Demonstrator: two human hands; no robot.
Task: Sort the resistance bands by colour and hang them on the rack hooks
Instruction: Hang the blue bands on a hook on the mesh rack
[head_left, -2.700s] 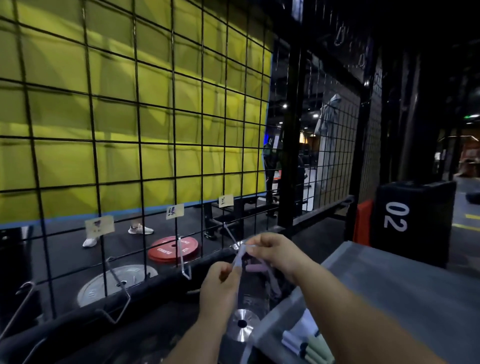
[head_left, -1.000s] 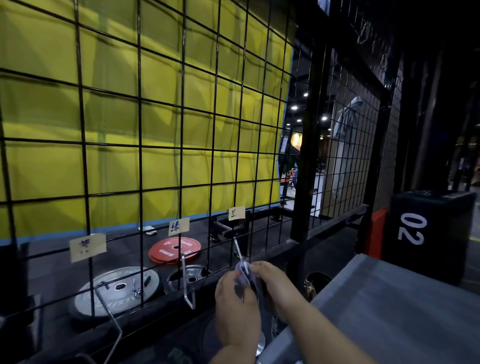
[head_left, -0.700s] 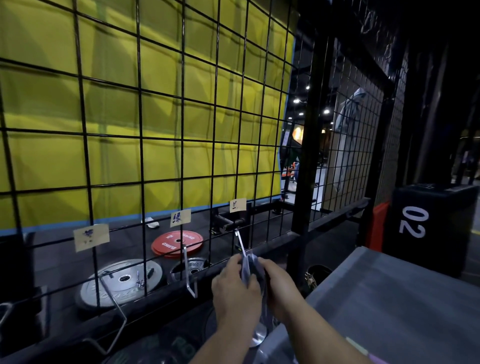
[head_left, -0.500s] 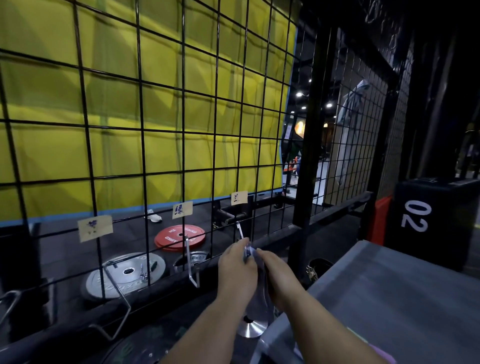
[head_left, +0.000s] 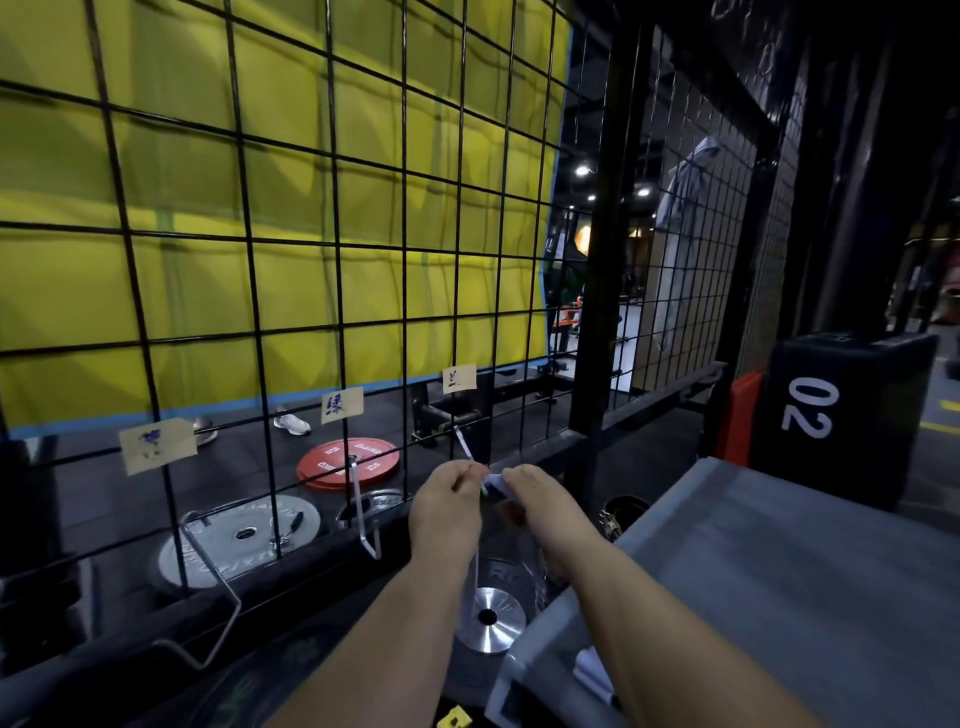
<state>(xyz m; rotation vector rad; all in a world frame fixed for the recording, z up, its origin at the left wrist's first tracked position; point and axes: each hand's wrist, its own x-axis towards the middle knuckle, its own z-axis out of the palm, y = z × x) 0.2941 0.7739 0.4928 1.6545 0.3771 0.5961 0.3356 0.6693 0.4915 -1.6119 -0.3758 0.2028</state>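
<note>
A black wire grid rack (head_left: 332, 244) stands in front of me with metal hooks on its lower part. My left hand (head_left: 447, 506) and my right hand (head_left: 543, 501) meet at the rightmost hook (head_left: 464, 441), under a paper label (head_left: 459, 378). Both pinch a pale bluish resistance band (head_left: 496, 484) whose loop hangs down between my wrists. Whether the band sits on the hook tip is hidden by my fingers. The middle hook (head_left: 363, 514) and the left hook (head_left: 213, 577) carry nothing.
Paper labels (head_left: 342, 404) (head_left: 156, 444) mark the middle and left hooks. Behind the grid lie a red weight plate (head_left: 347, 463) and a grey plate (head_left: 239, 538). A grey table (head_left: 779, 571) is at right, a box (head_left: 566, 670) with bands at its near corner, a black "02" block (head_left: 841, 410) beyond.
Both hands rose from below the rightmost hook up to its tip, drawing the pale band with them. The view shifted slightly left and closer to the grid.
</note>
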